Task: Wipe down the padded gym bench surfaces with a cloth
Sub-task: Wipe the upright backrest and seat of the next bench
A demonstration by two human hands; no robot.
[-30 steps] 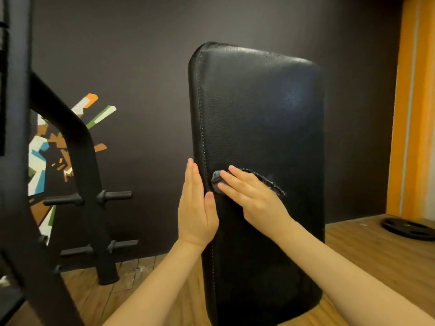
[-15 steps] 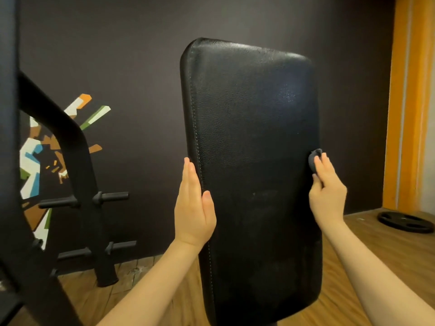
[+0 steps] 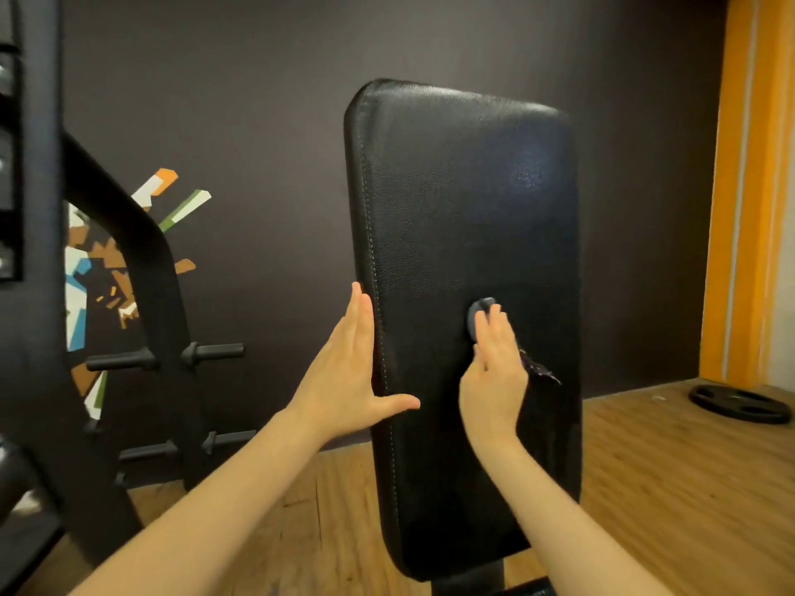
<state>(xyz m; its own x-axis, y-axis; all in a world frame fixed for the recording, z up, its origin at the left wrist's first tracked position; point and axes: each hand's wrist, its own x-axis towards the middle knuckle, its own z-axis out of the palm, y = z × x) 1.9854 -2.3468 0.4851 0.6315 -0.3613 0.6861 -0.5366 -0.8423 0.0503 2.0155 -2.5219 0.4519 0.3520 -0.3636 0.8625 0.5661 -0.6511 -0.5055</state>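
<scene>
The pad (image 3: 456,234) is standing upright in front of you, filling the middle of the view, its black grained face turned toward you and a stitched seam running down its left edge. The cloth (image 3: 478,317) is lying against that face a little right of the middle, about halfway up; it is dark, bunched under your fingers, with a rounded wad showing above your fingertips and a ragged corner poking out to the right of your palm. Your right hand (image 3: 494,372) is pressing the cloth flat onto the pad, fingers straight and close together, pointing up, not curled round the fabric. Your left hand (image 3: 350,372) is lying flat along the pad's left edge, fingers straight and together against the side, the thumb spread wide and reaching across onto the front face; it is holding nothing. Both forearms are coming up from the bottom of the view. Behind the pad a dark wall (image 3: 266,122) is running across, carrying a painted burst (image 3: 116,268) in orange, white, green and blue at the left. A black rack (image 3: 129,260) with short pegs is standing in front of that burst. The wood floor (image 3: 671,479) is showing below, and a weight plate (image 3: 737,402) is lying flat on it at the right, near an orange strip (image 3: 740,187) of wall.
</scene>
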